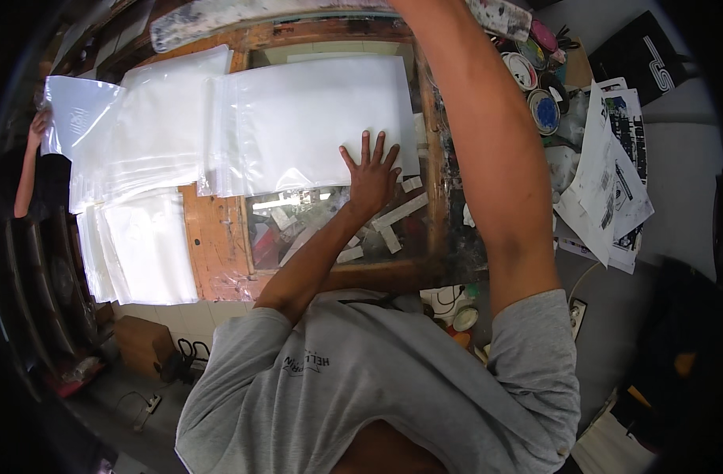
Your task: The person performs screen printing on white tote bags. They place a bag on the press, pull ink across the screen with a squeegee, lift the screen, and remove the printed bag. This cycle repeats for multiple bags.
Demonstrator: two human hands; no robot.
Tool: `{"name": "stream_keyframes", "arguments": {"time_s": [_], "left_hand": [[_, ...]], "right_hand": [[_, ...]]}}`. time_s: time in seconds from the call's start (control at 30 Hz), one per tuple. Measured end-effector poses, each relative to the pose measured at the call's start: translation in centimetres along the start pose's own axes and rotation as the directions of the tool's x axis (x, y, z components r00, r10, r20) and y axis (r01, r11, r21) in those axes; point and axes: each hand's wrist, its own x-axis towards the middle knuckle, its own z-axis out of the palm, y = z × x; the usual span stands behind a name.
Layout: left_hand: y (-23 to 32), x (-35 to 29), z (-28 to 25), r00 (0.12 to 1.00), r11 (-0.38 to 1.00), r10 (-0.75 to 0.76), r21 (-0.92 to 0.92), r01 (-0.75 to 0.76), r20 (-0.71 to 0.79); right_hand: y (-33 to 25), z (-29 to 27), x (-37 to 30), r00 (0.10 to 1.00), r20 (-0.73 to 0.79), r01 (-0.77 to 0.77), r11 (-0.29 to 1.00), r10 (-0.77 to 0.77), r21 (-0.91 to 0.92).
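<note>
Across the wooden surface, a large white sheet lies flat over a glass pane set in the wood, with clear, shiny film showing along its left and lower edges. The left hand rests palm down near the sheet's lower right corner, its fingers spread wide and gripping nothing. The right arm reaches up and out past the top edge, so I cannot tell whether the right hand is closed or what it might hold.

Just to the left of the sheet is a pile of similar white sheets, and a smaller stack lies below that pile. At the far left, a co-worker's hand grips the edge of a translucent sheet. Pale strips show at the pane below the large sheet; the reflections make it hard to say whether they lie on the glass or beneath it.

Along the top runs a long, stained white bar. Beyond the right arm are a round container of blue paint and a loose heap of printed papers.
</note>
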Motion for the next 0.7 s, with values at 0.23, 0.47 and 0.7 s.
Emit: {"name": "stream_keyframes", "arguments": {"time_s": [0.23, 0.47, 0.7], "left_hand": [[-1.4, -2.4, -1.9, 0.983, 0.989, -0.147, 0.008, 0.148, -0.107], [-1.6, -4.6, -1.7, 0.988, 0.99, -0.14, 0.014, 0.142, -0.065], [-1.0, -5.3, -1.0, 0.99, 0.994, -0.102, 0.014, 0.104, -0.095]], "right_hand": [[-0.2, -0.5, 2.5, 0.995, -0.026, -0.093, 0.996, 0.093, -0.014], [-0.1, -0.3, 2.9, 0.985, -0.154, -0.073, 0.997, 0.071, -0.007], [1.0, 1.0, 3.7, 0.992, -0.01, -0.129, 0.991, 0.129, -0.025]]}}
